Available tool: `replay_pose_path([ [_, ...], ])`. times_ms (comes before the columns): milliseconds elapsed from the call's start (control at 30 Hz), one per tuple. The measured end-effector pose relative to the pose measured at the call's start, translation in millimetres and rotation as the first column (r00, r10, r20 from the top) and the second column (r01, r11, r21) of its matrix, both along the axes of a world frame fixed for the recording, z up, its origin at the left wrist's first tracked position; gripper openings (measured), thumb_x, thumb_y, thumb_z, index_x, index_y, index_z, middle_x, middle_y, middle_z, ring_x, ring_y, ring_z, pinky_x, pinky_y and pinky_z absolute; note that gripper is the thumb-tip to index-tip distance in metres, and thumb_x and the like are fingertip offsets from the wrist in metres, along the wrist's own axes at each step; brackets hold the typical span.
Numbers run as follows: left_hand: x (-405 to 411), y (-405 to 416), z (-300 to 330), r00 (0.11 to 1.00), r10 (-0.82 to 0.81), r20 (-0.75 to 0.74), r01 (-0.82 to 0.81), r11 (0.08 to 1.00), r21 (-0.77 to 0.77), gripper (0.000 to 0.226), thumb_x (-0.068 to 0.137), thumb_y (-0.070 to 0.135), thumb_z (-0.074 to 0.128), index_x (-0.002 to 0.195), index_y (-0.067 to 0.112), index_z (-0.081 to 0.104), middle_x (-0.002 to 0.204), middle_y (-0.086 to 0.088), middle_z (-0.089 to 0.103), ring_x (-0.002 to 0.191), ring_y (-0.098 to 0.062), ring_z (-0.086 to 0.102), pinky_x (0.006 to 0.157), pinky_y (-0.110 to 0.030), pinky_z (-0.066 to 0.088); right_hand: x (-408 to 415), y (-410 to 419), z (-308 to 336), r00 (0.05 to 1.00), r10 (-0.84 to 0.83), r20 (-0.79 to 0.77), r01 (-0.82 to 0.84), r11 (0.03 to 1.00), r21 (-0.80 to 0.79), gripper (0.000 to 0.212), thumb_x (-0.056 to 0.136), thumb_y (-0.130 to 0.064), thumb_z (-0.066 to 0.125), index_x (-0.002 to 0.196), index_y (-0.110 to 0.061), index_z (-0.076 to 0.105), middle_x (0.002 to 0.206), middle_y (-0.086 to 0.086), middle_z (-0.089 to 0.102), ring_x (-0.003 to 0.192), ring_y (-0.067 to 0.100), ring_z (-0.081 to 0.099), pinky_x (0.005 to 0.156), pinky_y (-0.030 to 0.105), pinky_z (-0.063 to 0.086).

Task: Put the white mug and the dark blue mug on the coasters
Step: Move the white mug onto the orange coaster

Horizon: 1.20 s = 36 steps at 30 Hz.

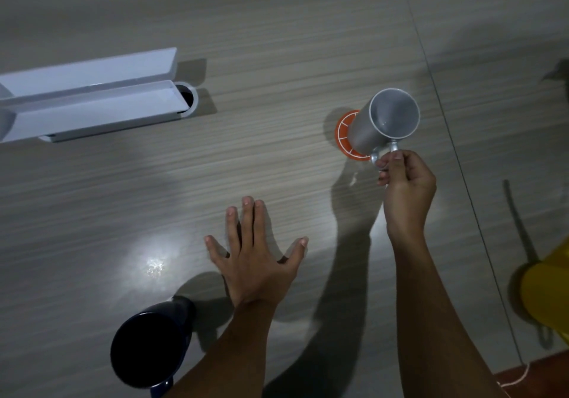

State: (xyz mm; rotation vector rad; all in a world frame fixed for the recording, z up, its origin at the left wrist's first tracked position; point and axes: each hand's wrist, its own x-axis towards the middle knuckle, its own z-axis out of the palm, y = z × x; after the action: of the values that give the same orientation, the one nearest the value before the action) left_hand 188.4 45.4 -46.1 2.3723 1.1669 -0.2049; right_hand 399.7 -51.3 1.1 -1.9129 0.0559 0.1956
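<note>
White cylindrical ceramic mug [383, 120] sitting on round orange coaster [343, 134], right hand [406, 185] pinching its handle, left hand [254, 256] lying flat, fingers spread, grasping nothing, beside dark blue glossy mug [151, 347].

— The table [277, 43] looks like wood-grain laminate, streaked grey-brown, smooth with a soft sheen where the light pools.

— And the mugs?

— The white mug [381, 120] reads as glazed ceramic, satin-smooth; the dark blue mug [151, 345] is glossier. The orange coaster [342, 132] looks matt (rubber or plastic, hard to tell).

— The white box [92, 96]?

— Smooth, matt plastic or card.
</note>
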Motion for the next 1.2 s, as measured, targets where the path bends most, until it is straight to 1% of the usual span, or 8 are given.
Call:
replay_pose_path([
  [100,-0.9,0.2,-0.2,1.0,0.0,-0.001,0.0,1.0,0.0,0.101,0.084,0.084,0.037,0.161,0.031,0.001,0.171,0.01,-0.006,0.157,-0.018,-0.011,0.12,-0.069,-0.002,0.6,-0.3,-2.3,1.0,0.005,-0.006,-0.005,1.0,-0.015,0.027,0.1,-0.021,0.052,0.079,-0.027,0.067,0.078,-0.007,0.07,0.069,0.009,0.059,0.067,0.026,0.049],
  [233,-0.2,-0.6,1.1,1.0,0.005,0.007,-0.005,1.0,-0.004,0.1,0.084,0.083,0.038,0.161,0.031,0.001,0.171,0.011,-0.005,0.157,-0.017,-0.011,0.12,-0.069,-0.003,1.5,-1.4,-3.9,1.0,0.014,0.007,-0.014,0.999,-0.041,0.025,0.1,-0.023,0.052,0.08,-0.03,0.067,0.079,-0.008,0.07,0.071,0.011,0.06,0.069,0.03,0.051],
  [367,-0.4,-0.7,1.1,1.0,0.01,0.013,-0.01,1.0,-0.001,0.1,0.084,0.083,0.039,0.161,0.032,0.001,0.171,0.011,-0.005,0.157,-0.017,-0.011,0.12,-0.069,-0.002,2.0,-1.6,-5.8,1.0,0.003,0.012,-0.002,0.999,-0.038,0.024,0.1,-0.023,0.052,0.081,-0.027,0.067,0.078,-0.009,0.071,0.068,0.009,0.06,0.069,0.032,0.05],
  [500,-0.4,-0.7,1.0,1.0,0.01,0.016,-0.01,1.0,-0.006,0.1,0.084,0.083,0.039,0.161,0.031,0.002,0.171,0.011,-0.004,0.157,-0.017,-0.011,0.12,-0.069,-0.002,2.1,-2.5,-6.8,1.0,0.002,0.017,-0.001,0.999,-0.042,0.025,0.098,-0.026,0.052,0.079,-0.031,0.067,0.076,-0.01,0.071,0.068,0.01,0.06,0.069,0.035,0.05],
  [733,-0.7,-1.3,0.2,1.0,0.016,0.025,-0.016,1.0,0.001,0.1,0.084,0.082,0.04,0.161,0.031,0.004,0.171,0.011,-0.002,0.157,-0.017,-0.01,0.12,-0.069,-0.002,1.2,-0.4,-6.5,0.999,-0.012,0.029,0.013,0.999,-0.046,0.026,0.099,-0.025,0.052,0.08,-0.032,0.067,0.076,-0.009,0.071,0.069,0.009,0.061,0.067,0.033,0.05],
  [1000,-1.7,-1.1,-2.2,1.0,0.008,0.014,-0.008,1.0,0.006,0.1,0.084,0.083,0.039,0.161,0.031,0.002,0.171,0.01,-0.004,0.157,-0.017,-0.011,0.12,-0.069,-0.002,2.9,2.8,-8.9,1.0,-0.01,0.03,0.011,0.998,-0.06,0.027,0.097,-0.029,0.052,0.076,-0.035,0.067,0.075,-0.01,0.071,0.068,0.011,0.061,0.069,0.04,0.051],
  [1200,-2.3,-1.5,-3.6,1.0,0.007,0.017,-0.007,1.0,0.009,0.1,0.084,0.083,0.039,0.161,0.03,0.001,0.171,0.01,-0.005,0.157,-0.017,-0.012,0.119,-0.07,-0.001,2.9,3.0,-8.5,0.999,-0.019,0.036,0.021,0.997,-0.073,0.026,0.097,-0.027,0.054,0.076,-0.035,0.068,0.076,-0.008,0.071,0.068,0.011,0.061,0.07,0.042,0.053],
])
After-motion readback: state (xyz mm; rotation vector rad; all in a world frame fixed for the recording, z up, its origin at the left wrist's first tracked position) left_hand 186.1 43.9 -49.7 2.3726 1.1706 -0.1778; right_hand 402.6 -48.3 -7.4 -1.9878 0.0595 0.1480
